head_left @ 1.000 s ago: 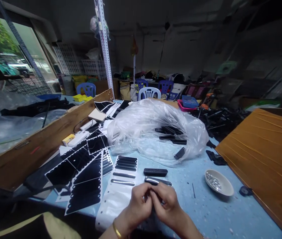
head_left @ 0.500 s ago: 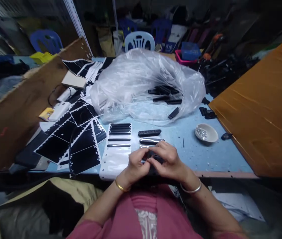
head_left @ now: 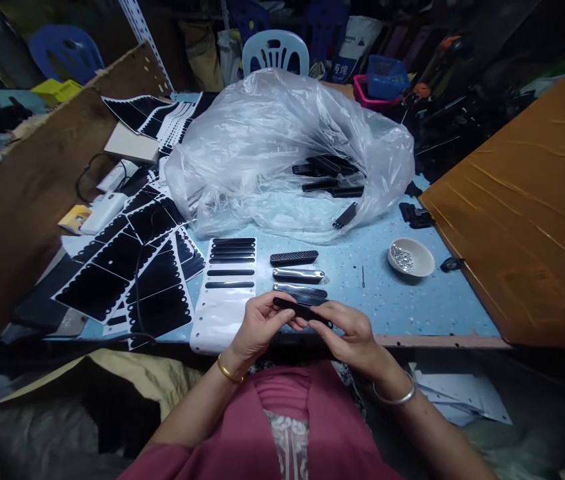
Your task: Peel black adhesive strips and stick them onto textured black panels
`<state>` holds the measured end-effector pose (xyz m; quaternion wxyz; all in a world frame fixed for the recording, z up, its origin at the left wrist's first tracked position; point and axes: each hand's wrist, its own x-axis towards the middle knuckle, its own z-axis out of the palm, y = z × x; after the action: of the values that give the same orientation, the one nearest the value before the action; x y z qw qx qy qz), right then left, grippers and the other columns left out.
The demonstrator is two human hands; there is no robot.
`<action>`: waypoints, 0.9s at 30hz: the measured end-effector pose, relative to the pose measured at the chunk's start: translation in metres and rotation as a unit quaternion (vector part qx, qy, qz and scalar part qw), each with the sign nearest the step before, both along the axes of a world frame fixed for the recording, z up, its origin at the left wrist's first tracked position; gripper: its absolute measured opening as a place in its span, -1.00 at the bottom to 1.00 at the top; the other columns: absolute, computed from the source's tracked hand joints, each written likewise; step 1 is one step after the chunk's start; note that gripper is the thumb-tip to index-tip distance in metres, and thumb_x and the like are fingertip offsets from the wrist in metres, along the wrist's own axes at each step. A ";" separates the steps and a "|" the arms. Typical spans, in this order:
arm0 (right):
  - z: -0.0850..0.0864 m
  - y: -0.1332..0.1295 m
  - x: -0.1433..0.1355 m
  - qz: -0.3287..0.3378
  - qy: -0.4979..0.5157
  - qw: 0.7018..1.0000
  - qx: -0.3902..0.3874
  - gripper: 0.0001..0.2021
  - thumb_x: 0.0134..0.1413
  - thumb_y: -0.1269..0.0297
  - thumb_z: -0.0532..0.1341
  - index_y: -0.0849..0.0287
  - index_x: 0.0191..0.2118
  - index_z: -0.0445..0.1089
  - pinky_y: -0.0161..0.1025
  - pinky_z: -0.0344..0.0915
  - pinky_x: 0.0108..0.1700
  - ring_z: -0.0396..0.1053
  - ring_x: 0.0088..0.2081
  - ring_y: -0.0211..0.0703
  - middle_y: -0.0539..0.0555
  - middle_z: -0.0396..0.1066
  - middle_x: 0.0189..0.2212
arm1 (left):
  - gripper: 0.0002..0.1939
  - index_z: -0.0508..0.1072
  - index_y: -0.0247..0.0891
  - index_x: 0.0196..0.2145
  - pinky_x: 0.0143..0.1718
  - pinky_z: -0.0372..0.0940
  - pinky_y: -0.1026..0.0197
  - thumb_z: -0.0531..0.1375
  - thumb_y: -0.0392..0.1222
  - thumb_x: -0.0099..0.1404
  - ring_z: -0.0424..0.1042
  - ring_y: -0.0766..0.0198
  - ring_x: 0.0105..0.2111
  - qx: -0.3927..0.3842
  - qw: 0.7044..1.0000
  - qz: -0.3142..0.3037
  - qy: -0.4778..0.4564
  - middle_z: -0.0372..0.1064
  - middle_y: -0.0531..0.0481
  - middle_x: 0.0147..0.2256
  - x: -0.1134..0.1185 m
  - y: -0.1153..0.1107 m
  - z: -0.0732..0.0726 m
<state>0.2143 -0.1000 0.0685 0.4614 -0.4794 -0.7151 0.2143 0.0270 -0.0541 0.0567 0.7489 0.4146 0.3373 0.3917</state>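
A slim black bar with rounded ends [head_left: 296, 309] is held level between both hands at the table's front edge. My left hand [head_left: 261, 328] pinches its left end between thumb and fingers. On the right end, my right hand [head_left: 351, 331] has its thumb and fingers closed. Just beyond the hands lie similar black pieces: a textured one [head_left: 294, 257] at the back and glossy ones [head_left: 298, 275] in front. To the left, a white backing sheet [head_left: 220, 320] bears several narrow black strips [head_left: 233, 253].
A large clear plastic bag [head_left: 257, 133] holding black pieces spreads across the back. At right stand a white bowl [head_left: 425, 265] of small metal parts, a thin black pin [head_left: 363, 276] and an orange-brown board [head_left: 522, 220]. Black sticker sheets [head_left: 157, 313] overlap at left.
The hands have moved slightly apart, and the black bar between them now shows along its length. The camera view has shifted a little.
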 end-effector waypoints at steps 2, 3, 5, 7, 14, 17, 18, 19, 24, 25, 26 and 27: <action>-0.005 -0.001 0.001 -0.003 0.010 1.000 -0.013 -0.82 0.16 0.32 0.25 0.11 -0.12 0.51 -0.26 0.44 -0.32 0.50 -0.37 -0.19 0.08 0.55 -0.36 | -0.69 0.44 -0.37 -0.21 -0.37 0.47 0.17 0.35 -0.13 0.17 0.56 0.15 -0.46 -0.010 1.000 -0.001 0.000 0.55 -0.12 -0.46 0.001 0.000 -0.003; -0.007 -0.001 0.002 -0.005 0.012 1.000 -0.017 -0.82 0.16 0.32 0.25 0.11 -0.12 0.51 -0.26 0.44 -0.32 0.50 -0.36 -0.19 0.08 0.55 -0.35 | -0.69 0.44 -0.38 -0.20 -0.36 0.47 0.16 0.34 -0.13 0.17 0.57 0.15 -0.45 -0.013 1.000 -0.002 0.002 0.55 -0.13 -0.45 0.001 0.000 -0.004; -0.010 0.000 0.004 -0.011 0.007 1.000 -0.014 -0.83 0.17 0.34 0.24 0.11 -0.13 0.50 -0.28 0.43 -0.35 0.49 -0.38 -0.20 0.07 0.54 -0.37 | -0.68 0.43 -0.38 -0.19 -0.33 0.47 0.16 0.34 -0.14 0.17 0.57 0.15 -0.45 -0.016 1.000 -0.004 0.009 0.56 -0.14 -0.44 0.002 0.001 -0.003; -0.011 0.002 0.006 -0.014 -0.009 1.000 -0.007 -0.85 0.18 0.35 0.23 0.12 -0.14 0.50 -0.28 0.43 -0.37 0.48 -0.39 -0.20 0.06 0.53 -0.40 | -0.68 0.44 -0.38 -0.18 -0.32 0.47 0.15 0.33 -0.13 0.18 0.57 0.17 -0.46 -0.017 0.999 -0.012 0.026 0.56 -0.15 -0.43 0.002 0.004 -0.002; -0.022 0.031 0.040 -0.082 -0.070 0.994 0.017 -0.89 0.18 0.34 0.22 0.16 -0.25 0.51 -0.25 0.40 -0.36 0.46 -0.43 -0.19 0.08 0.51 -0.45 | -0.58 0.55 -0.31 -0.17 -0.41 0.35 0.25 0.42 -0.21 -0.03 0.47 0.24 -0.45 0.205 0.934 0.114 0.271 0.54 -0.12 -0.34 -0.012 0.046 -0.017; -0.039 0.060 0.056 -0.091 -0.056 0.994 -0.010 -0.89 0.14 0.28 0.25 0.15 -0.26 0.52 -0.23 0.42 -0.33 0.50 -0.35 -0.14 0.11 0.55 -0.37 | -0.84 0.58 -0.28 -0.31 -0.38 0.27 0.24 0.32 -0.22 0.10 0.41 0.26 -0.47 0.328 0.849 0.139 0.390 0.52 -0.12 -0.38 -0.015 0.074 -0.030; -0.046 0.069 0.058 -0.081 -0.050 0.995 -0.021 -0.88 0.14 0.26 0.25 0.15 -0.26 0.52 -0.22 0.42 -0.32 0.51 -0.34 -0.13 0.12 0.56 -0.35 | -0.89 0.57 -0.28 -0.34 -0.38 0.25 0.24 0.28 -0.23 0.15 0.39 0.26 -0.48 0.350 0.831 0.124 0.415 0.51 -0.11 -0.40 -0.013 0.080 -0.035; -0.051 0.075 0.058 -0.068 -0.047 0.996 -0.032 -0.87 0.14 0.26 0.24 0.15 -0.26 0.53 -0.22 0.43 -0.30 0.51 -0.33 -0.12 0.12 0.56 -0.34 | -0.89 0.56 -0.28 -0.35 -0.38 0.23 0.24 0.24 -0.24 0.19 0.38 0.26 -0.48 0.364 0.817 0.104 0.435 0.50 -0.11 -0.42 -0.012 0.085 -0.039; -0.059 0.074 0.050 0.022 -0.079 0.991 -0.106 -0.85 0.17 0.30 0.19 0.17 -0.28 0.52 -0.22 0.42 -0.29 0.50 -0.35 -0.13 0.11 0.55 -0.37 | -0.83 0.52 -0.30 -0.38 -0.40 0.18 0.26 0.14 -0.25 0.27 0.36 0.27 -0.49 0.390 0.786 -0.017 0.480 0.45 -0.06 -0.48 -0.010 0.081 -0.049; -0.056 0.070 0.050 0.041 -0.088 0.988 -0.120 -0.85 0.17 0.30 0.19 0.17 -0.28 0.52 -0.23 0.41 -0.31 0.49 -0.37 -0.15 0.10 0.54 -0.38 | -0.83 0.52 -0.30 -0.39 -0.41 0.17 0.26 0.14 -0.24 0.27 0.35 0.29 -0.51 0.387 0.787 -0.031 0.480 0.45 -0.05 -0.49 -0.013 0.077 -0.049; -0.054 0.067 0.051 0.055 -0.094 0.986 -0.127 -0.85 0.18 0.31 0.18 0.17 -0.28 0.51 -0.24 0.41 -0.33 0.48 -0.38 -0.16 0.09 0.54 -0.39 | -0.84 0.52 -0.30 -0.39 -0.42 0.17 0.27 0.15 -0.23 0.27 0.34 0.30 -0.52 0.381 0.791 -0.034 0.478 0.44 -0.04 -0.50 -0.015 0.075 -0.050; -0.052 0.067 0.053 0.058 -0.098 0.986 -0.122 -0.85 0.18 0.31 0.18 0.16 -0.28 0.51 -0.24 0.40 -0.34 0.48 -0.39 -0.16 0.09 0.53 -0.39 | -0.85 0.52 -0.30 -0.39 -0.43 0.18 0.27 0.17 -0.22 0.26 0.33 0.31 -0.52 0.372 0.797 -0.025 0.475 0.44 -0.03 -0.50 -0.018 0.075 -0.050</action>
<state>0.2673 -0.0335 0.0170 0.3137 -0.5084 -0.7520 0.2786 0.0092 0.0205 0.0066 0.2924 0.8038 0.4680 0.2223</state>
